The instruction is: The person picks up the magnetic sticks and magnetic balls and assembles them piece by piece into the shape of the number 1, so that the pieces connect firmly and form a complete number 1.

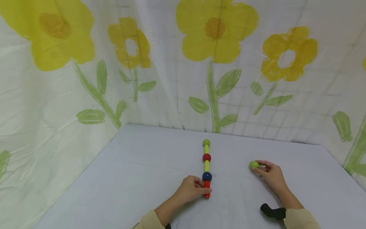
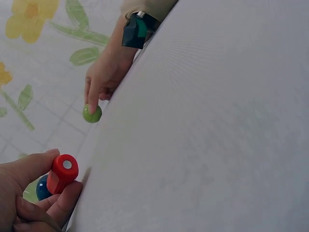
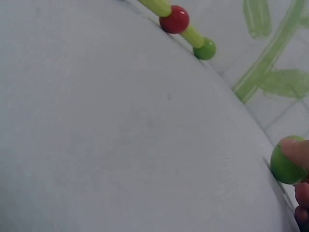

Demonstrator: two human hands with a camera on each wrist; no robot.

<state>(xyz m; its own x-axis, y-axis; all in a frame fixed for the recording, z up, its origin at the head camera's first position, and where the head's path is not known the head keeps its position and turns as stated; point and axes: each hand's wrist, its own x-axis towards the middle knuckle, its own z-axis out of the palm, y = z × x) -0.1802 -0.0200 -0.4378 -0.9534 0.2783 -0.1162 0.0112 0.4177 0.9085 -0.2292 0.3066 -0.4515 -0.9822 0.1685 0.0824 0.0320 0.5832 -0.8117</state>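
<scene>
A straight chain of balls and rods lies on the table in the head view: green ball (image 1: 206, 142), yellow-green rod, red ball (image 1: 206, 157), another yellow-green rod (image 1: 206, 166), dark blue ball (image 1: 207, 176) and a red rod (image 1: 207, 190) nearest me. My left hand (image 1: 191, 190) pinches the red rod between thumb and fingers. In the left wrist view the end of the red rod (image 2: 65, 169) shows a round silvery spot. Off to the right, my right hand (image 1: 273, 176) pinches a separate green ball (image 1: 254, 164), apart from the chain.
A white cloth (image 1: 143, 159) covers the table. Behind it hangs a pale curtain (image 1: 166, 79) printed with yellow flowers, meeting the table's back edge. A black strap-like piece (image 1: 273, 212) sits at the right wrist.
</scene>
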